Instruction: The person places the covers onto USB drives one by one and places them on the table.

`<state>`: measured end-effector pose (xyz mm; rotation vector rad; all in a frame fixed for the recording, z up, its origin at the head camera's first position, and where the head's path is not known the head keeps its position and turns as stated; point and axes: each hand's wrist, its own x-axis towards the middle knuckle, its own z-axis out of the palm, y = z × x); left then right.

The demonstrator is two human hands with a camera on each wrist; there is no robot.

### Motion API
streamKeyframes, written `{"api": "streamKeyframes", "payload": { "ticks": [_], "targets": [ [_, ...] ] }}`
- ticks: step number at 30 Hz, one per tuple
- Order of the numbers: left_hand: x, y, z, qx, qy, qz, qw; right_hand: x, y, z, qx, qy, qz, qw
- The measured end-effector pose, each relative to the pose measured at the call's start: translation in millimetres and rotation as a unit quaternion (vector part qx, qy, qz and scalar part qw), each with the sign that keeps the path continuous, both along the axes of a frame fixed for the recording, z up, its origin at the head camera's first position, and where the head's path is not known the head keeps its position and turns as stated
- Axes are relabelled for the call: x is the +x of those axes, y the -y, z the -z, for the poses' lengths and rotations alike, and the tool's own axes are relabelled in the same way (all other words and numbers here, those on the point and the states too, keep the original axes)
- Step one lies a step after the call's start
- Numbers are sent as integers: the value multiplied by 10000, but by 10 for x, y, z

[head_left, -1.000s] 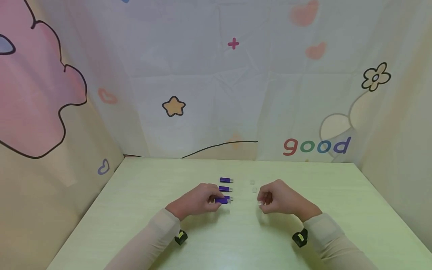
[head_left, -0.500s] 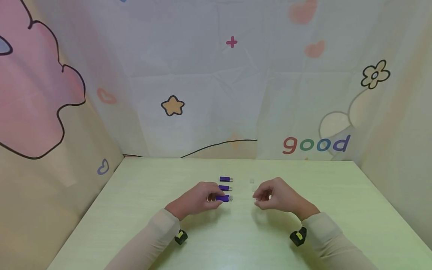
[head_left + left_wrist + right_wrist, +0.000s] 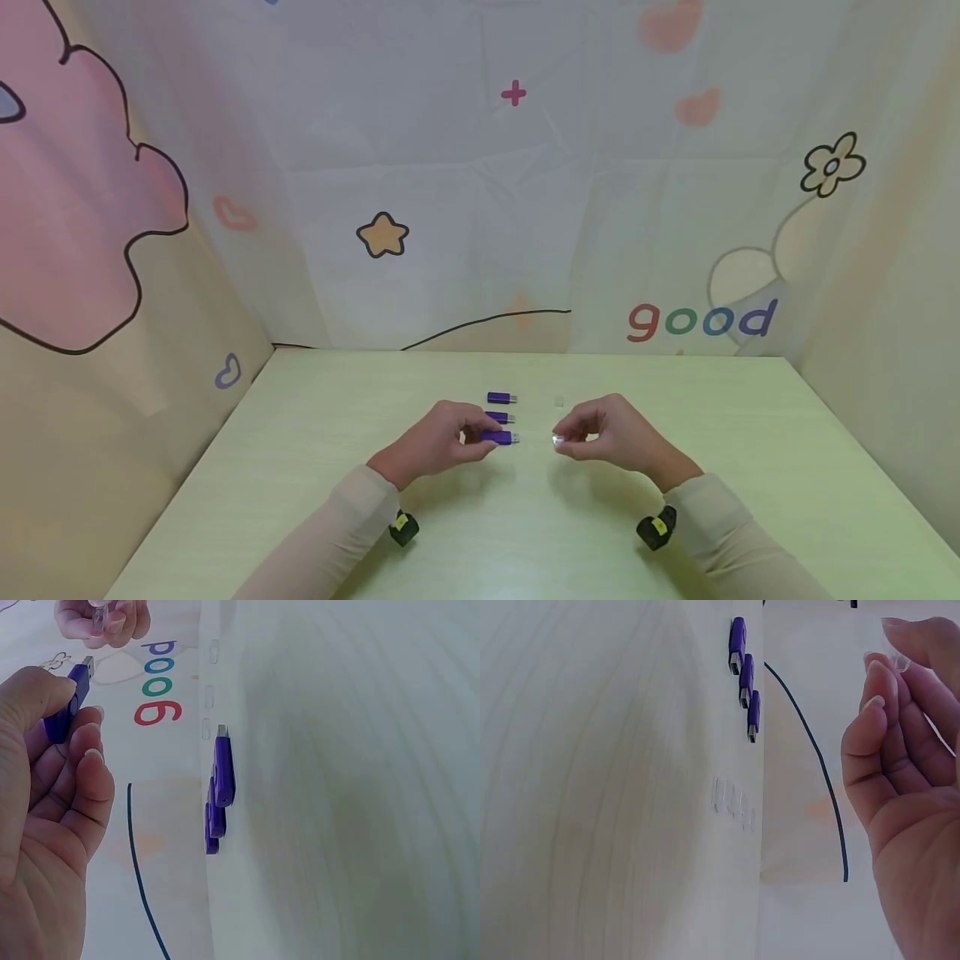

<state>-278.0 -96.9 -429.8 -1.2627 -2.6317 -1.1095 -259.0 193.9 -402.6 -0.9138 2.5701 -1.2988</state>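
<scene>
My left hand (image 3: 442, 437) holds a purple USB flash drive (image 3: 58, 727) between thumb and fingers, its metal plug pointing right towards the other hand. Facing it across a small gap, my right hand (image 3: 617, 429) pinches a small clear cap (image 3: 902, 664) at the fingertips. Drive and cap are apart, both raised above the table. Three more purple drives lie in a row on the table; the near drive (image 3: 224, 771) is behind my left hand in the head view. Beside them lie three clear caps, the far cap (image 3: 558, 402) being the plainest in the head view.
The pale wooden table (image 3: 300, 467) runs back to a printed curtain (image 3: 450, 192), with curtain on both sides too. A small black wrist camera (image 3: 403, 528) sits under the left sleeve, and another wrist camera (image 3: 657, 527) under the right.
My right hand has moved left and slightly up with the clear cap, narrowing the gap between the hands. My left hand has raised the flash drive slightly.
</scene>
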Motion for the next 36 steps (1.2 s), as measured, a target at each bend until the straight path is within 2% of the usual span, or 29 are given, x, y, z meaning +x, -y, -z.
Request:
{"api": "streamKeyframes", "payload": {
  "ticks": [5,12,23,36],
  "targets": [
    [2,-19,1,141,-70,71,9999,-142,-50,205,-156,-34,-74,9998],
    [16,-51,-7,308,-47,155,9994,-151,-24,225,-473,-218,-286,9982],
    [24,-86,0,430,178,122,9988,-142,40,270,-678,-45,-427,9968],
    [24,-128,28,630,120,208,9977,-138,97,271,-797,101,-468,9957]
  ]
}}
